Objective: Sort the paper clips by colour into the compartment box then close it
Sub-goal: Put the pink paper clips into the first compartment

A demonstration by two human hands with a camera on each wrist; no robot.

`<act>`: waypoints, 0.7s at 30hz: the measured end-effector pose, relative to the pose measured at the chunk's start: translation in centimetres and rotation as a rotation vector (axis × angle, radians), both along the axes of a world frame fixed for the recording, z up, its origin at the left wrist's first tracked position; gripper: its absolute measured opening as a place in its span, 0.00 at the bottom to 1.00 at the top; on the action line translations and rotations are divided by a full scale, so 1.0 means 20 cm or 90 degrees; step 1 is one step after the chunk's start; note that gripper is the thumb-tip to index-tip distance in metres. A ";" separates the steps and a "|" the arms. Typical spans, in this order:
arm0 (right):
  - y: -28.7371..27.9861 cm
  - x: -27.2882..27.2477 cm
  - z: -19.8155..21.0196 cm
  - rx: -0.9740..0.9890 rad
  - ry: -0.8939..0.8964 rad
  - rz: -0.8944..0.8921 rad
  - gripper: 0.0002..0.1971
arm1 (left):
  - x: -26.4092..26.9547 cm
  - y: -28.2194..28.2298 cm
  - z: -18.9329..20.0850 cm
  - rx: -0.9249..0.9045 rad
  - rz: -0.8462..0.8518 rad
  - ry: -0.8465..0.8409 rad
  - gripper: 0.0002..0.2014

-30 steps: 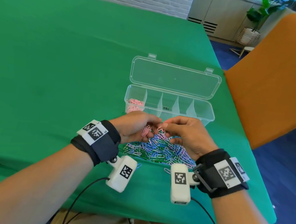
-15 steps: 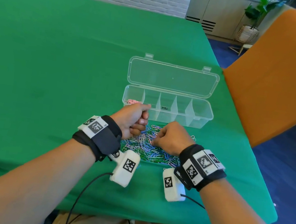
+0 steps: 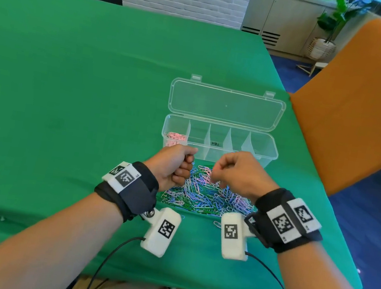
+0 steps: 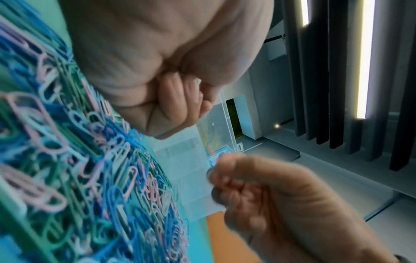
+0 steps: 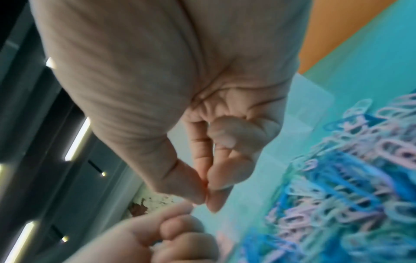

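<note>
Box (image 3: 219, 146) sits open just beyond the clip pile (image 3: 204, 196), its near wall touching the pile's far edge. Lid (image 3: 226, 105) lies back flat, so all five compartments are reachable from above. Left hand (image 3: 173, 164) and right hand (image 3: 239, 174) hang over the pile with a narrow gap between them. Orange chair back (image 3: 364, 101) crowds the table's right side. Bare green cloth (image 3: 67, 101) wide to the left.
</note>
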State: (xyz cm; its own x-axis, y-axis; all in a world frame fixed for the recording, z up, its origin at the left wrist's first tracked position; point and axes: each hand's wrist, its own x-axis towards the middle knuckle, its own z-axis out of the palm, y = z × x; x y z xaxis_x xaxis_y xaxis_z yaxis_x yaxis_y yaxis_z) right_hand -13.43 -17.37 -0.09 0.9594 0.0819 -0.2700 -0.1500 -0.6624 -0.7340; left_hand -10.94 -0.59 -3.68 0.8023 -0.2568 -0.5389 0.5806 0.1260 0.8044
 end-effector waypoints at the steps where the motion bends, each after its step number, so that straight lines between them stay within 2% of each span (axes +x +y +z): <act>1: 0.01 0.00 0.03 0.052 -0.021 -0.010 0.06 | -0.01 -0.01 0.00 -0.013 0.006 0.010 0.18; 3: 0.04 -0.02 0.07 0.141 -0.048 -0.013 0.06 | -0.03 -0.03 0.00 -0.048 0.005 0.030 0.16; 5: 0.08 -0.02 0.09 0.175 -0.062 -0.016 0.03 | -0.05 -0.06 0.00 -0.086 -0.004 0.035 0.14; 7: 0.09 0.00 0.04 0.134 -0.106 -0.052 0.06 | -0.07 -0.07 -0.01 -0.104 0.032 0.047 0.15; 9: 0.07 0.03 -0.02 0.066 -0.112 -0.089 0.10 | -0.07 -0.06 -0.01 -0.072 0.093 0.020 0.20; 12: 0.09 0.03 -0.12 -0.080 -0.018 -0.034 0.11 | -0.06 -0.02 0.00 0.011 0.143 -0.047 0.22; 14: 0.12 0.02 -0.17 -0.159 0.012 -0.003 0.09 | -0.04 0.00 0.00 0.014 0.145 -0.067 0.22; 17: 0.15 0.02 -0.19 -0.187 0.013 0.008 0.06 | -0.03 0.01 -0.01 -0.006 0.128 -0.073 0.22; 21: 0.13 0.02 -0.17 -0.153 0.050 0.038 0.04 | -0.04 0.01 -0.04 -0.006 0.091 -0.063 0.21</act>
State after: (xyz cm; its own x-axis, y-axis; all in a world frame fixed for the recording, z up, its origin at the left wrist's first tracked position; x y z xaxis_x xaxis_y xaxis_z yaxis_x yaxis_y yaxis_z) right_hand -13.05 -14.86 -3.55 0.9300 0.0621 -0.3622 -0.1561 -0.8254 -0.5425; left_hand -11.75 -0.29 -4.50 0.8805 -0.1406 -0.4528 0.4734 0.2101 0.8554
